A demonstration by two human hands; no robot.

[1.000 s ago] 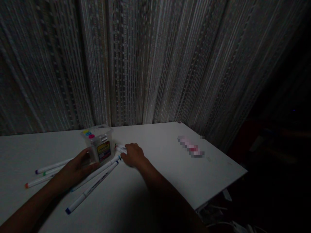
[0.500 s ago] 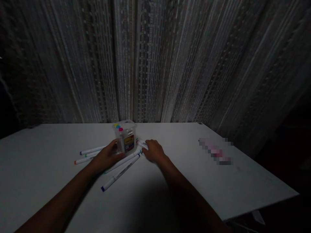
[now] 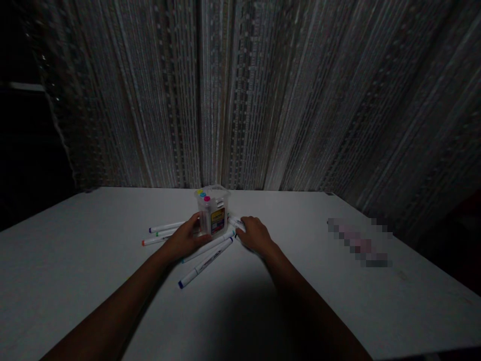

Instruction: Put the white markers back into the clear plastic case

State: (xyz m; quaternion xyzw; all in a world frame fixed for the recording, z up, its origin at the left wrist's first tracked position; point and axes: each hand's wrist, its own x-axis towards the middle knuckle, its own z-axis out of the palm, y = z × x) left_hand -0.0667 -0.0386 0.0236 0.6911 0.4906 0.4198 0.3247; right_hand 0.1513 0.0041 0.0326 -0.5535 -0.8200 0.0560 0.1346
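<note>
A clear plastic marker case [image 3: 214, 213] stands upright on the white table, with yellow, blue and pink marker ends showing at its left side. My left hand [image 3: 186, 238] is closed around the case's lower left side. To the right, my right hand [image 3: 255, 233] has its fingers curled on white markers [image 3: 236, 222] lying beside the case; how many it grips is hidden. In front of the case lie a teal-ended marker [image 3: 208, 246] and a dark-blue-ended marker [image 3: 206, 263]. Left of it are markers with purple, green and orange ends [image 3: 156, 240].
The white table [image 3: 112, 281] reaches back to a patterned curtain [image 3: 233, 100]. A blurred-out pinkish object [image 3: 358, 242] lies on the table at the right. The room is dim, with dark areas at both sides.
The whole view has shifted, so the table and things appear further right. Both hands keep about the same places at the case and markers.
</note>
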